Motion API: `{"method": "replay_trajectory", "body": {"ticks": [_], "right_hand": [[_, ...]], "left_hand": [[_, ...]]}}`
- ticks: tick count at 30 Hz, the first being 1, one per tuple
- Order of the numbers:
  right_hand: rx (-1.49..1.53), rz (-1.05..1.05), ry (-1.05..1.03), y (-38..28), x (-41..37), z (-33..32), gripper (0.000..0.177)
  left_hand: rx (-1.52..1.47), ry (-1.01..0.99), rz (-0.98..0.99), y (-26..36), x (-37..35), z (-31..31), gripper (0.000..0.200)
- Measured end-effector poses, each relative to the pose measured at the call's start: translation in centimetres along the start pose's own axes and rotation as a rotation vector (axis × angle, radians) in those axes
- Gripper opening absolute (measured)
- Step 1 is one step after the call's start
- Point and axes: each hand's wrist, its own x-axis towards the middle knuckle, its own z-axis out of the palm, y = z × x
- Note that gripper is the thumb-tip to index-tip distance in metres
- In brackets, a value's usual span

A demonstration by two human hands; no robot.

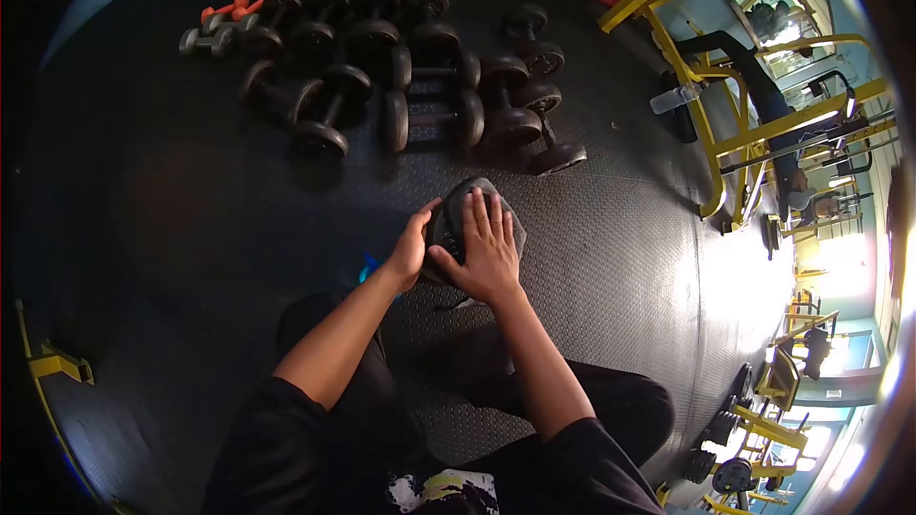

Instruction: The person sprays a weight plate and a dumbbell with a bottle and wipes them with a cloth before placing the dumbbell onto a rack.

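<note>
Low in front of me, a dark grey rounded object (448, 229) with faint markings sits between my hands; its exact kind I cannot tell. My left hand (412, 250) grips its left side, the fingers partly hidden behind the edge. Across its top and right side lies my right hand (489, 253), palm down, with fingers stretched out and thumb spread. A thin dark strap shows below the object. Beside my left wrist there is a small bright blue item (368, 268), mostly covered by the arm.
Several black dumbbells (434, 119) stand in rows beyond my hands on the textured black floor (611, 267). Small grey dumbbells (205, 42) and orange dumbbells (225, 10) lie at the far left. Yellow gym machines (716, 162), a clear bottle (675, 98) and another person (778, 124) are on the right.
</note>
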Motion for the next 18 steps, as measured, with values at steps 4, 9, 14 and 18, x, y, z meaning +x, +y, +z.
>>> {"method": "replay_trajectory", "body": {"ticks": [4,9,14,18], "right_hand": [[0.05,-0.125,-0.043,-1.1,-1.5,-0.6,0.097],[0.144,-0.216,-0.115,-0.7,-5.2,-2.5,0.072],[0.022,-0.246,-0.269,5.1,-7.8,-5.2,0.061],[-0.045,-0.348,-0.287,4.5,-7.1,-5.0,0.06]], "left_hand": [[-0.098,-0.044,-0.019,0.3,0.0,0.0,0.058],[-0.064,0.028,0.014,-0.5,0.7,-0.4,0.057],[-0.055,-0.005,0.018,-1.3,1.4,-1.3,0.055],[-0.062,0.019,-0.035,-0.5,1.0,-0.9,0.055]]}}
